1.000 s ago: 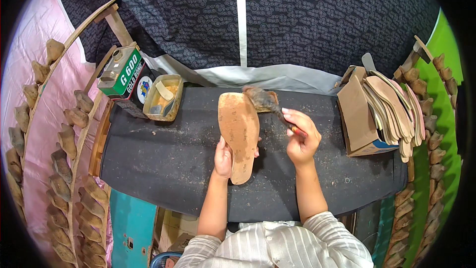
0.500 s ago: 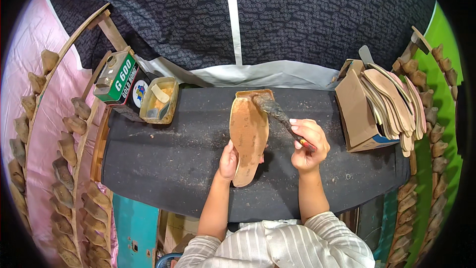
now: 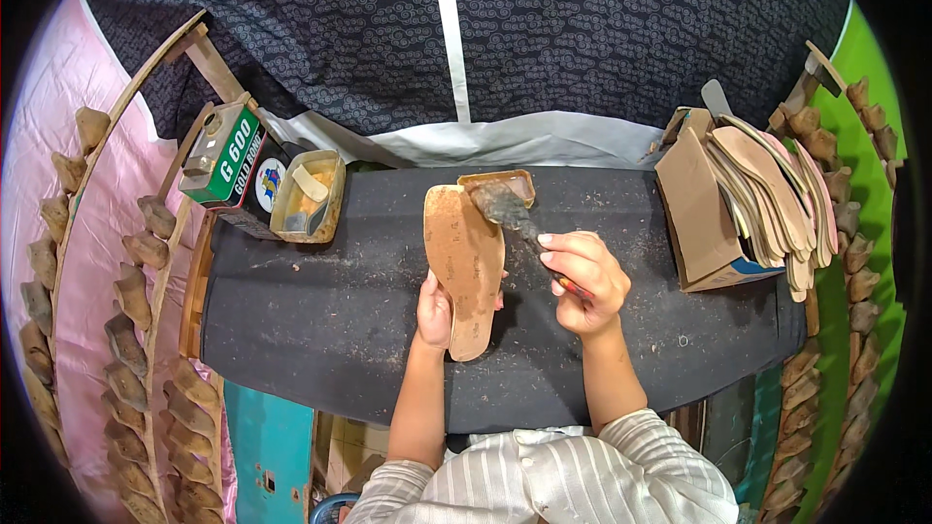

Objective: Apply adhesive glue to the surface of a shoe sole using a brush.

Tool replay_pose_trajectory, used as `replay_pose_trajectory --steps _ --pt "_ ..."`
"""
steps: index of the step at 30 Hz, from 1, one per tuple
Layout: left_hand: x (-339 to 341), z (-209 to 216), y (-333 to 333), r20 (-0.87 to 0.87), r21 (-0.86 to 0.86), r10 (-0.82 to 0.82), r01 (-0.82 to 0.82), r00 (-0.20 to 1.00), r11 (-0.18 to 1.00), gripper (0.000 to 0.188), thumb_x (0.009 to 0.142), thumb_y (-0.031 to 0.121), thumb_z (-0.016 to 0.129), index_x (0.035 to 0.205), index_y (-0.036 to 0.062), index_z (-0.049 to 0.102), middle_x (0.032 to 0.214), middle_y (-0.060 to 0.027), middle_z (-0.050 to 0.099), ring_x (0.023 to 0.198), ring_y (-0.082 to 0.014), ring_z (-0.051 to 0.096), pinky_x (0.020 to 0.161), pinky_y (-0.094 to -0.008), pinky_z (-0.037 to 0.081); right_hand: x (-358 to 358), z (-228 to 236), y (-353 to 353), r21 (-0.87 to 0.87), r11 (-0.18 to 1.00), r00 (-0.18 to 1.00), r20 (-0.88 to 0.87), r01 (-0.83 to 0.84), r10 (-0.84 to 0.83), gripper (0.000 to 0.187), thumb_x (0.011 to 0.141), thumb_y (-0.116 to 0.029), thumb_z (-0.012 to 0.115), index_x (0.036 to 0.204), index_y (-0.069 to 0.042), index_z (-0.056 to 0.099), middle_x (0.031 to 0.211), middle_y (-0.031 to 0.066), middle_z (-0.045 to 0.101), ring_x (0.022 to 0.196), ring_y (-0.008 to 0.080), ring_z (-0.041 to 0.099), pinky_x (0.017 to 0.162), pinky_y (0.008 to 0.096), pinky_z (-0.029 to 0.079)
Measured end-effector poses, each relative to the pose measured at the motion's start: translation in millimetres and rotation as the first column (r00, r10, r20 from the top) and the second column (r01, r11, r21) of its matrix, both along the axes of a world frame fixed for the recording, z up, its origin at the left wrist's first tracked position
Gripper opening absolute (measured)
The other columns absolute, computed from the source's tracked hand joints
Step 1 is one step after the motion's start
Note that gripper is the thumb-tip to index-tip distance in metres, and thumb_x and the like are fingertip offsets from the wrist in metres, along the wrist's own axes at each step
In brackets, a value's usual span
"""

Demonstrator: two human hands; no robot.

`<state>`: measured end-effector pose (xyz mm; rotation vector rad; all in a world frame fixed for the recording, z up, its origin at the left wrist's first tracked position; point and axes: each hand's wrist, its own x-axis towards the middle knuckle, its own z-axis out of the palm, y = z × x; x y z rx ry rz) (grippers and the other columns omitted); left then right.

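Note:
A tan insole [image 3: 462,267] is raised over the black-covered table, its wide end away from me. My left hand [image 3: 435,312] is closed round its narrower near part, thumb on the left edge and fingertips showing at the right. Pinched in my right hand [image 3: 588,281] is a brush [image 3: 505,208] with dark, glue-caked bristles and a red-tipped handle. The bristles touch, or hang just over, the insole's upper right edge. Behind them lies a shallow tray [image 3: 525,177] of brownish glue, partly hidden by the insole and brush.
A green and black metal can [image 3: 229,163] and a tub with scrapers [image 3: 334,196] stand at the back left. On the right, a cardboard box [image 3: 691,213] holds a stack of insoles [image 3: 767,189]. Racks of wooden shoe lasts [image 3: 126,335] flank the table [image 3: 320,320].
My left hand and the insole have shifted left, uncovering more of the glue tray. The brush and my right hand have moved left too, staying by the insole's upper right.

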<state>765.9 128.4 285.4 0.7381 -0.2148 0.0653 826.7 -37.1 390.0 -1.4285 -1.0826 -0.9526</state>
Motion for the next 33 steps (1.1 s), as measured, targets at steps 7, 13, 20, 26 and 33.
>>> replay_pose_trajectory --steps 7,13,20,26,33 --pt "1 -4 3 -0.025 -0.068 0.018 -0.02 1.0 0.997 0.065 0.095 0.052 0.019 0.132 0.0026 0.041 0.113 -0.0232 0.057 0.081 -0.0277 0.061 0.073 -0.0382 0.05 -4 -5 -10 -0.102 0.993 0.995 -0.086 -0.061 0.052 0.031 0.057 0.003 0.065 0.088 -0.002 0.064 0.09 0.0122 0.066 0.073 0.0262 0.064 0.064 0.0343 0.05" --pt "1 1 -1 0.033 -0.119 0.025 -0.021 0.999 0.993 0.064 0.095 0.052 0.019 0.132 0.0032 0.04 0.111 -0.0222 0.057 0.081 -0.0282 0.061 0.073 -0.0387 0.051 -2 -4 0 -0.048 0.999 0.999 -0.031 -0.011 0.009 0.03 0.056 0.002 0.064 0.086 -0.003 0.064 0.086 0.0101 0.066 0.069 0.0256 0.063 0.063 0.0329 0.049" --pt "1 16 -5 -0.207 -0.33 0.263 -0.32 0.943 0.888 0.063 0.095 0.054 0.019 0.126 0.005 0.044 0.108 -0.014 0.059 0.083 -0.026 0.061 0.073 -0.0384 0.05 -13 -3 2 -0.237 0.955 0.982 -0.091 -0.181 0.164 0.024 0.059 0.0 0.064 0.083 -0.002 0.064 0.084 0.0122 0.067 0.069 0.0253 0.064 0.063 0.0343 0.05" --pt "1 16 -8 -0.225 -0.324 0.307 -0.368 0.925 0.872 0.06 0.095 0.052 0.022 0.126 0.0062 0.044 0.105 -0.0132 0.06 0.084 -0.0261 0.061 0.076 -0.0387 0.05 -12 -10 20 -0.174 0.979 0.995 -0.015 -0.102 0.101 0.033 0.055 -0.001 0.068 0.088 -0.004 0.065 0.089 0.0106 0.065 0.07 0.0244 0.063 0.063 0.0347 0.049" --pt "3 12 1 -0.199 -0.148 0.355 -0.387 0.913 0.91 0.058 0.095 0.051 0.024 0.128 0.0072 0.043 0.109 -0.0119 0.059 0.094 -0.0261 0.059 0.082 -0.0385 0.048 -15 -7 7 -0.264 0.941 0.977 -0.087 -0.21 0.193 0.024 0.06 -0.004 0.068 0.084 -0.003 0.067 0.088 0.0124 0.067 0.07 0.0244 0.064 0.065 0.0335 0.052"
